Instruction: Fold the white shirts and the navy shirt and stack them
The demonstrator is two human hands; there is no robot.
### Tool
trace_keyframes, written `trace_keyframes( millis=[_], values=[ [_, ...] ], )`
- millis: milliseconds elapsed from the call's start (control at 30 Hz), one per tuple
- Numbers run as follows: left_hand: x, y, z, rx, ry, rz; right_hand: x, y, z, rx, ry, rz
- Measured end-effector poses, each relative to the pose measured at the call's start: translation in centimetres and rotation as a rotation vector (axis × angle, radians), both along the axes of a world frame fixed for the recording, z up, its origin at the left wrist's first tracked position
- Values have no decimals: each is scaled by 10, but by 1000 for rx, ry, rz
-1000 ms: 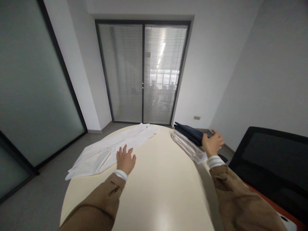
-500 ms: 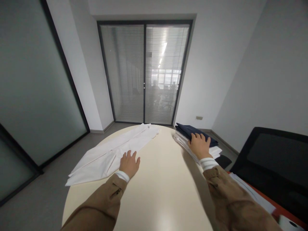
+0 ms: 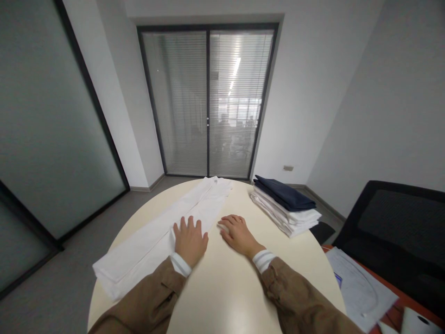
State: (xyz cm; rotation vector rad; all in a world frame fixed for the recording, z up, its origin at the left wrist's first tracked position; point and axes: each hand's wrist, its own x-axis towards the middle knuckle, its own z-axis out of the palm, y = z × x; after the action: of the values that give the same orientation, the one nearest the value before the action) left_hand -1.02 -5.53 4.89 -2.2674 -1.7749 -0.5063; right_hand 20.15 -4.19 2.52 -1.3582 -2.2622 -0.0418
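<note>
A long white garment [image 3: 149,246], which looks like trousers folded lengthwise, lies across the left half of the round table [image 3: 225,297]. My left hand [image 3: 190,242] rests on its right edge with fingers spread, pressing on the cloth without gripping it. To the right of the garment, my right hand [image 3: 239,235] is low over the bare tabletop, fingers stretched towards the cloth and holding nothing. On the table's far right stands a stack of folded white clothes [image 3: 278,213], topped by a folded navy garment [image 3: 283,191]; neither hand touches the stack.
Beyond the table's right edge is a black mesh chair [image 3: 392,236]. Papers [image 3: 361,283] lie on an orange-red surface beside it, with a white object [image 3: 417,322] at the lower right corner. Glass doors with blinds [image 3: 208,102] stand behind the table.
My right hand has left the folded stack and moved left to the table's middle. The white garment's near end has spread towards me, and my left hand has shifted slightly right.
</note>
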Motion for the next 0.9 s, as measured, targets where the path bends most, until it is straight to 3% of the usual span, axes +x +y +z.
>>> trace_keyframes(
  millis=[100,233,333,533,633,700,900],
  values=[
    [-18,15,0,-122,71,158,2,-2,1,-49,22,4],
    [-29,32,-1,-216,60,113,5,-4,3,-82,59,10],
    [-21,30,5,-167,-9,-111,4,-6,5,-96,97,32],
    [15,-6,12,-228,43,-816,4,-6,9,-95,299,22],
    [23,-17,12,-276,52,-995,6,-3,3,-127,348,-14],
    [21,-19,14,-274,33,-954,7,1,-5,-167,365,-57],
    [8,-11,25,-249,141,-501,17,18,-22,-133,381,-152]
  ],
)
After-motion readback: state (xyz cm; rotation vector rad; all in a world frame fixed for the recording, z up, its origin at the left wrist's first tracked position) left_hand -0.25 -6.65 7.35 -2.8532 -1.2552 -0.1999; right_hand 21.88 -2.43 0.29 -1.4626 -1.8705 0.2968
